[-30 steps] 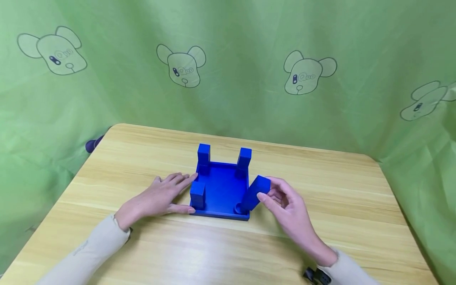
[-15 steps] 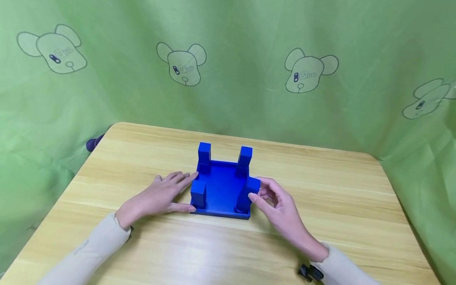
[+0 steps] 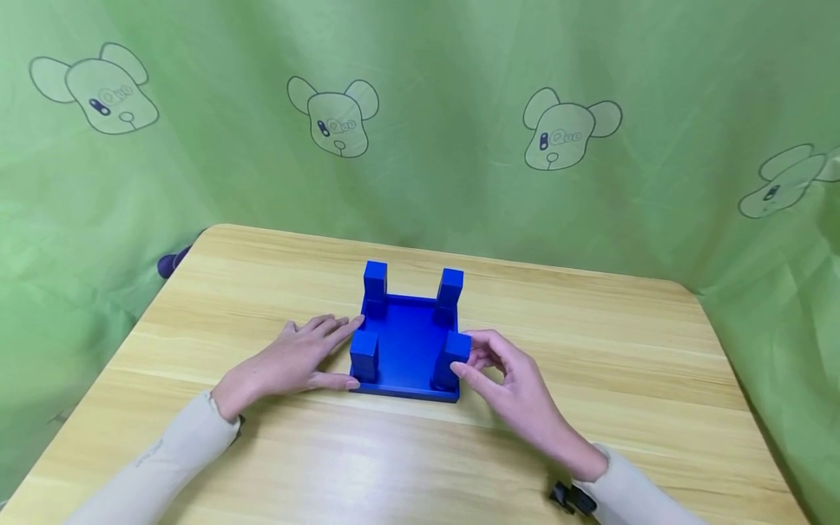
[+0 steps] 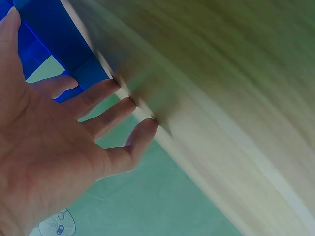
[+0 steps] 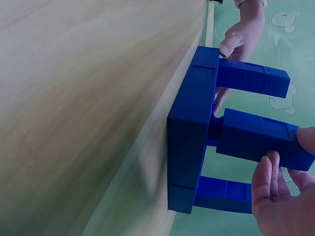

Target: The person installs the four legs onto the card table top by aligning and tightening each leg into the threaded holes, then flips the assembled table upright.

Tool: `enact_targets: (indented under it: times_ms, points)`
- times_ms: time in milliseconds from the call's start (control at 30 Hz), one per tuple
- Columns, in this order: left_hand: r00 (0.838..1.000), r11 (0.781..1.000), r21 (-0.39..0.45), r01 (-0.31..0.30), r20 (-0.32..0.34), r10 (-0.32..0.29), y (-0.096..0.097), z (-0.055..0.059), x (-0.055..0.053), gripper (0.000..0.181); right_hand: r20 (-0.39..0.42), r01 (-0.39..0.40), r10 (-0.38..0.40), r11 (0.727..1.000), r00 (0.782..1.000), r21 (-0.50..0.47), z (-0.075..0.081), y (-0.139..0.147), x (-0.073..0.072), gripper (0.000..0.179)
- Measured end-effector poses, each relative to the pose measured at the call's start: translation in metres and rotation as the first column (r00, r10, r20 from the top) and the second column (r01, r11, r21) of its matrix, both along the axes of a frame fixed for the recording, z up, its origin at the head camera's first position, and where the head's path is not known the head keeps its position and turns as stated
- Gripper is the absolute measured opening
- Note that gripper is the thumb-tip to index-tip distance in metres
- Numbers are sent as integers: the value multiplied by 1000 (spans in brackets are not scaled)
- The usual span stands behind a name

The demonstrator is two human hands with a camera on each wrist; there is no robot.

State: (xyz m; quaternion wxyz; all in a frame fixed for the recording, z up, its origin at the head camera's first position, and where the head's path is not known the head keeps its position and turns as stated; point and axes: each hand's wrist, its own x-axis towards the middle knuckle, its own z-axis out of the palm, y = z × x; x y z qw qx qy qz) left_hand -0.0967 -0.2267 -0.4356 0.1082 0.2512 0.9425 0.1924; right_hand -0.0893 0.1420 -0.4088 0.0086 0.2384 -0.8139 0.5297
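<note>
A blue square base [image 3: 408, 354] with a raised rim lies flat on the table, posts standing at its corners. My right hand [image 3: 518, 390] pinches the near-right blue post [image 3: 456, 345] between thumb and fingers. In the right wrist view a round stub [image 5: 214, 129] shows between that post's lower end and the base. My left hand [image 3: 289, 362] lies beside the base's left side, its fingers spread and its thumb and index fingertip touching the edge. Upright beside it stands the near-left post [image 3: 364, 355].
Two more blue posts stand at the far corners, one far-left post [image 3: 375, 284] and one far-right post [image 3: 450, 289]. Under everything is a wood-grain table [image 3: 623, 350]. A green curtain [image 3: 446, 197] with mouse-like drawings hangs behind it. Something dark [image 3: 173, 262] pokes out past the table's left edge.
The near-right post was tilted outward to the right; my right hand has moved left with it, and it now stands nearly upright over its corner. My left hand stays in place.
</note>
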Motion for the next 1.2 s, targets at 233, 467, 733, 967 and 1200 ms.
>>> enact_targets:
  times_ms: [233, 467, 733, 967, 1200]
  points:
    - [1000, 1000, 0, -1, -3, 1, 0, -2, -1, 104, -59, 27, -25, 999, 998, 27, -1, -2, 2, 34]
    - [1000, 1000, -5, 1, -13, -1, -1, -2, -1, 104, -20, 52, -50, 996, 999, 70, -3, -4, 0, 45]
    - [1000, 1000, -2, 1, -11, -1, 0, -1, 0, 103, 7, 34, -35, 997, 999, 70, -2, -6, -2, 26]
    - [1000, 1000, 3, 1, -13, -1, 0, 0, 1, 102, -18, 34, -32, 995, 999, 94, 1, -3, -2, 33]
    - [1000, 1000, 7, 3, -16, -3, 0, 0, 1, 102, 20, 6, -8, 995, 1000, 102, 3, 1, 1, 36]
